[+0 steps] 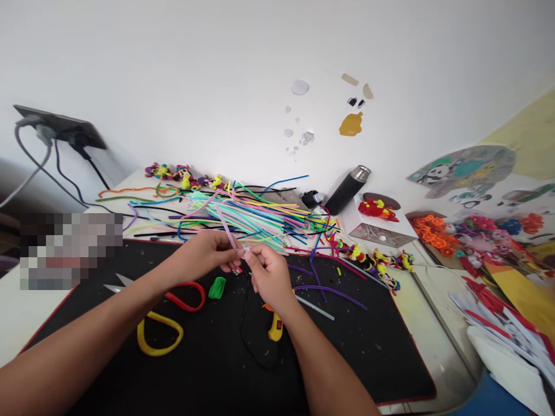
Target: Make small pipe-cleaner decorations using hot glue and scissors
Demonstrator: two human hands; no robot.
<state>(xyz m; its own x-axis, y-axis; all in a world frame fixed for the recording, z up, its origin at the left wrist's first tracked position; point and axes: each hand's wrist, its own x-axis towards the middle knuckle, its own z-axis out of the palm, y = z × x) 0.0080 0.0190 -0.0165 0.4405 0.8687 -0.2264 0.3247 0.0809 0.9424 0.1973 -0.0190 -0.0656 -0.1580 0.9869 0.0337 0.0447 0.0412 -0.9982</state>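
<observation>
Above the black mat, my left hand and my right hand meet at the fingertips. Both pinch a pale lilac pipe cleaner, whose free end sticks up and to the left. The short stretch between the fingers is mostly hidden. Scissors with one red and one yellow handle lie below my left forearm. A small folded green piece rests nearest that hand. Beneath my right wrist is a yellow glue gun, partly covered, and a translucent glue stick lies to its right.
A heap of colourful pipe cleaners covers the back of the table. Small fuzzy figures line the wall. A black flask stands beside a white box. Purple pipe cleaners and a black cord lie on the mat.
</observation>
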